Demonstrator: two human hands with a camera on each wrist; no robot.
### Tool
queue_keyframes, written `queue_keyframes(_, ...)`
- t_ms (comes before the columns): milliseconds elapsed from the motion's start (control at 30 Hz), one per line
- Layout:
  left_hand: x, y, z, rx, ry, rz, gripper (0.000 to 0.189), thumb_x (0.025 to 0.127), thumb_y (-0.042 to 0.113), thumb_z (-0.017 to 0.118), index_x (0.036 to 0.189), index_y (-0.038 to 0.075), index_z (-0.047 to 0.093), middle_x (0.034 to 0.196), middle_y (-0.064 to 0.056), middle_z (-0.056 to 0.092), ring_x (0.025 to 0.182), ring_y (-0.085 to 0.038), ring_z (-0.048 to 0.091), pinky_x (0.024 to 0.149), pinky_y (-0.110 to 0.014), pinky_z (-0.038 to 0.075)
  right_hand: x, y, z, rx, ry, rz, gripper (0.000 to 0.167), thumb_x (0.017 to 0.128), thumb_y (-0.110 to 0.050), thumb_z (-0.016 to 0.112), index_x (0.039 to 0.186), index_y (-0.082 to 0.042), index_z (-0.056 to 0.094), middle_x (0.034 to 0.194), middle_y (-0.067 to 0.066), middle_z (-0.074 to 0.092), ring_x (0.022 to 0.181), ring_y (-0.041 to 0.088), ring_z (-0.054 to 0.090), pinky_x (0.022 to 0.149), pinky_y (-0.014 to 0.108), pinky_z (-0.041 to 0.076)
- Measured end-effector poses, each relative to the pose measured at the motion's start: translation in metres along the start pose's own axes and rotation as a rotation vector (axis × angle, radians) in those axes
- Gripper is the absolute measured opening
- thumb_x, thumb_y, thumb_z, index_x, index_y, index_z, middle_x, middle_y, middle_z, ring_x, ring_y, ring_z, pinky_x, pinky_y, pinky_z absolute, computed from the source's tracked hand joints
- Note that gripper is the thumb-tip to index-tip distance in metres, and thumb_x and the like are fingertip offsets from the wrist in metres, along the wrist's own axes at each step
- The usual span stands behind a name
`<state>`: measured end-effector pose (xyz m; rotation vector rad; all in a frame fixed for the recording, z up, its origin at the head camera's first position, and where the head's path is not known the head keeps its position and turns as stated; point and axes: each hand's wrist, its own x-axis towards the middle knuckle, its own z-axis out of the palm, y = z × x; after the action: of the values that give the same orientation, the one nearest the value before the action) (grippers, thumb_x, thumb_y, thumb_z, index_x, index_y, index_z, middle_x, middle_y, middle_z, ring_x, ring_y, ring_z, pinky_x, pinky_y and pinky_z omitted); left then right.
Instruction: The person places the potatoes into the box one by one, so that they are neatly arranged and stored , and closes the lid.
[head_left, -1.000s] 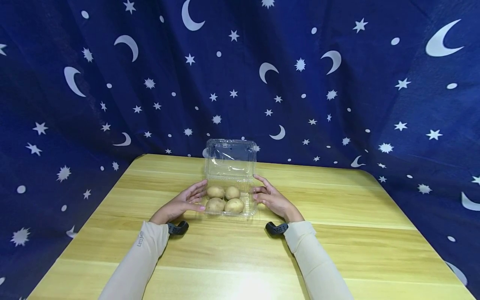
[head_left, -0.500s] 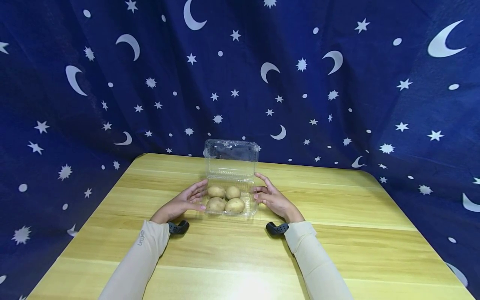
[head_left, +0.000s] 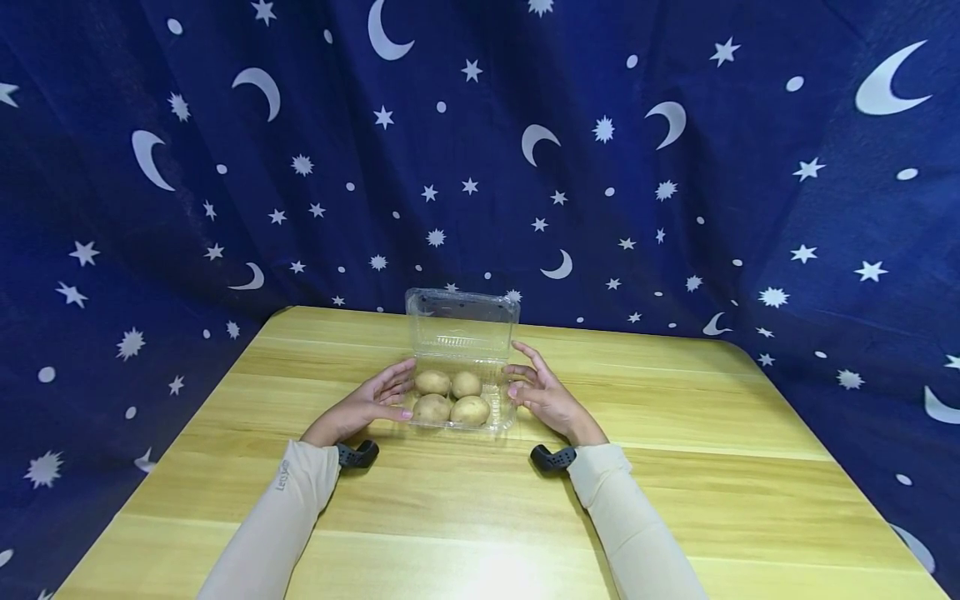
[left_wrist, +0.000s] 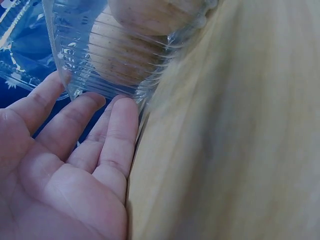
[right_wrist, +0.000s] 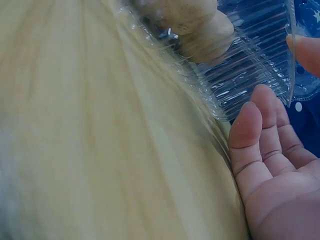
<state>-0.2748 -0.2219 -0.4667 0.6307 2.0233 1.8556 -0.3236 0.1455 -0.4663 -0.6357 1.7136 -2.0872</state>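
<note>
A clear plastic clamshell box (head_left: pixel 496 408) sits on the table with several potatoes (head_left: pixel 432 409) in its base. Its hinged lid (head_left: pixel 463 333) stands raised at the back. At the left side is my left hand (head_left: pixel 367 403), fingers loosely extended, with fingertips against the ribbed wall (left_wrist: pixel 75 55) in the left wrist view and the thumb by the front corner. My right hand (head_left: pixel 553 403) is at the opposite side, its fingers lightly bent. In the right wrist view, a digit (right_wrist: pixel 306 52) touches the box rim, while other fingertips lie close to the side wall.
The light wooden table (head_left: pixel 480 508) spreads around the box on every side. Behind it hangs a dark blue curtain (head_left: pixel 480 150) with moons and stars. Both wrists wear a black band device (head_left: pixel 358 455).
The raised lid has tipped forward a little, its top edge now lower in the head view. My right fingers have shifted slightly along the box side. The left hand stays nearly still.
</note>
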Motion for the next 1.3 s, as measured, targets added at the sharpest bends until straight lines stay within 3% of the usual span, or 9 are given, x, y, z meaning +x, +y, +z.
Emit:
queue_keyframes(233,0.0017,-0.0016,-0.0009,-0.005,0.002,0.02,0.102,0.098,0.008,0.077,0.173,0.0,0.007,0.178,-0.028,0.009,0.162,-0.051,0.013,0.13,-0.066,0.017,-0.0006,0.0006,0.0036,0.063,0.013,-0.05,0.086,0.096,0.022,0.052,0.168,-0.021,0.032,0.144,0.019,0.045,0.101,0.014,0.06,0.082,0.02,0.056)
queue_keyframes(467,0.0002,-0.001,-0.0013,-0.01,0.018,0.054,0.106,0.096,0.007,0.08,0.173,0.002,0.007,0.176,-0.032,0.012,0.161,-0.053,0.016,0.129,-0.066,0.02,-0.0014,-0.001,0.0063,0.057,0.037,-0.054,0.08,0.095,0.021,0.055,0.164,-0.015,0.036,0.142,0.016,0.05,0.101,0.015,0.06,0.082,0.022,0.056)
queue_keyframes(633,0.0006,0.0011,-0.0004,-0.037,0.04,0.062,0.108,0.094,0.005,0.082,0.171,0.005,0.006,0.174,-0.034,0.014,0.159,-0.055,0.02,0.128,-0.065,0.025,-0.0016,-0.0004,0.0067,0.05,0.061,-0.048,0.072,0.095,0.019,0.056,0.156,-0.018,0.045,0.142,0.016,0.051,0.104,0.017,0.062,0.082,0.023,0.057)
queue_keyframes(967,0.0028,0.0061,0.0007,-0.072,0.047,0.074,0.135,0.088,0.002,0.088,0.174,0.024,-0.013,0.174,-0.035,0.013,0.156,-0.058,0.024,0.125,-0.068,0.025,-0.0021,0.0027,0.0037,0.063,0.071,-0.034,0.058,0.097,0.019,0.056,0.14,-0.021,0.054,0.142,0.013,0.054,0.106,0.017,0.064,0.086,0.027,0.06)
queue_keyframes(1133,0.0034,0.0069,-0.0004,-0.07,0.046,0.069,0.136,0.087,0.002,0.09,0.174,0.022,-0.013,0.174,-0.035,0.013,0.156,-0.058,0.025,0.125,-0.069,0.026,-0.0027,0.0043,0.0021,0.077,0.046,-0.058,0.054,0.099,0.017,0.054,0.13,-0.026,0.06,0.14,0.011,0.054,0.102,0.014,0.065,0.085,0.027,0.06)
queue_keyframes(1300,0.0037,0.0063,-0.0005,-0.069,0.049,0.079,0.127,0.089,-0.001,0.086,0.175,0.015,-0.006,0.174,-0.035,0.015,0.156,-0.058,0.025,0.126,-0.068,0.027,-0.0035,0.006,-0.0001,0.125,0.007,-0.117,0.042,0.109,0.005,0.043,0.127,-0.027,0.065,0.137,0.01,0.059,0.104,0.015,0.066,0.088,0.031,0.06)
